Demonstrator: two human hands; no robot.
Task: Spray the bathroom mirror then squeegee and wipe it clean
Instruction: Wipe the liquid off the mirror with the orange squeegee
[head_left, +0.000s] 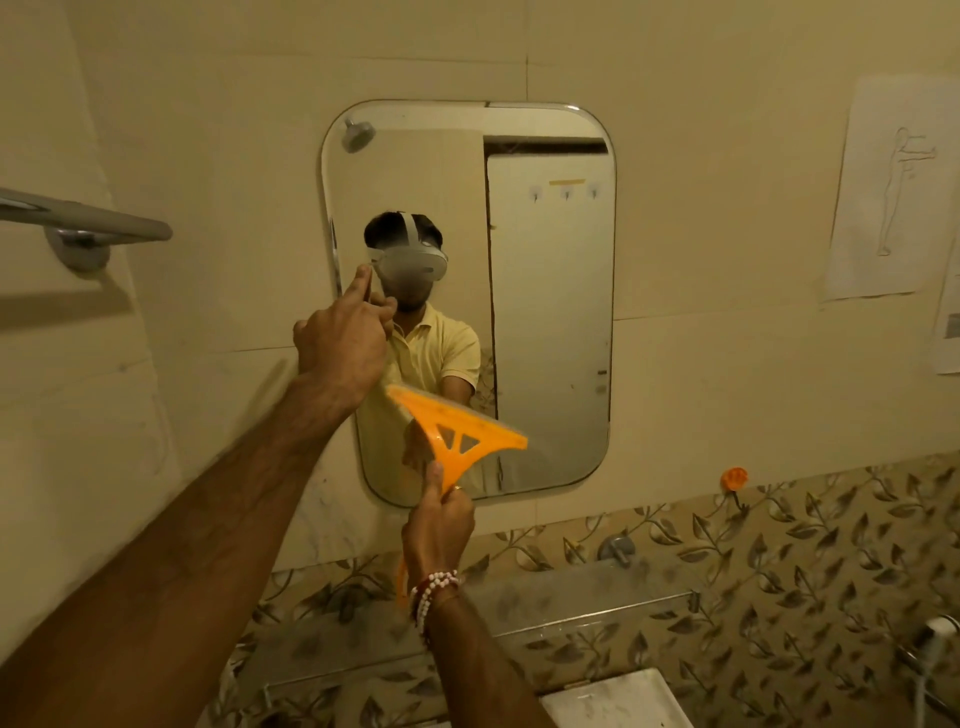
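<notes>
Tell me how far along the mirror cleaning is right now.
Midway, at the squeegee stage. The right hand grips the orange squeegee low against the mirror, while the left hand touches the glass higher up. No spray bottle or cloth is visible, so spraying looks done; I cannot see wetness. The rest of the squeegeeing and the wipe remain.

Glossy glass mirror, translucent orange plastic squeegee, polished metal towel bar, matt paper sheet.

A bright orange squeegee is seen against the mirror; cream wall tiles surround the mirror, and below it brown tiles are patterned with grey leaves; white and red beads are worn below the mirror
</notes>
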